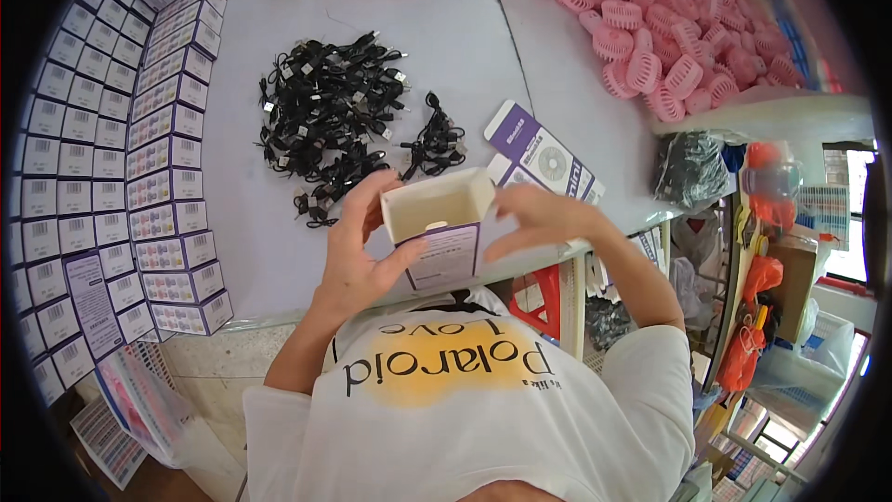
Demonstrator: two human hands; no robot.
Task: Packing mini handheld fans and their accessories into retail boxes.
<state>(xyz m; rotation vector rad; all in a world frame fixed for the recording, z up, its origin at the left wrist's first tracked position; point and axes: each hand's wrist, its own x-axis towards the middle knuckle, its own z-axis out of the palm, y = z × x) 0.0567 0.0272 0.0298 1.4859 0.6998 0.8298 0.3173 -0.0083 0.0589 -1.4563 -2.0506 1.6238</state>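
My left hand [360,256] is closed round the left side of a small white and purple carton [444,260], thumb on its printed front. The carton is tilted with its top open toward me, and its pale inside shows. At its right edge, my right hand [531,219] has its fingers apart, near the raised flap; whether the fingertips touch the carton I cannot tell. Just beyond the hands lies a big heap of coiled black USB cables [325,112], with a smaller cluster [437,138] beside it. Flattened purple and white cartons [548,156] lie to the right.
Stacked small boxes [172,186] line the table's left side. A large pile of pink handheld fans [660,23] covers the far right, and more lie along the far edge. A black plastic bag [692,170] sits at the right edge, by shelves with orange bags [743,353].
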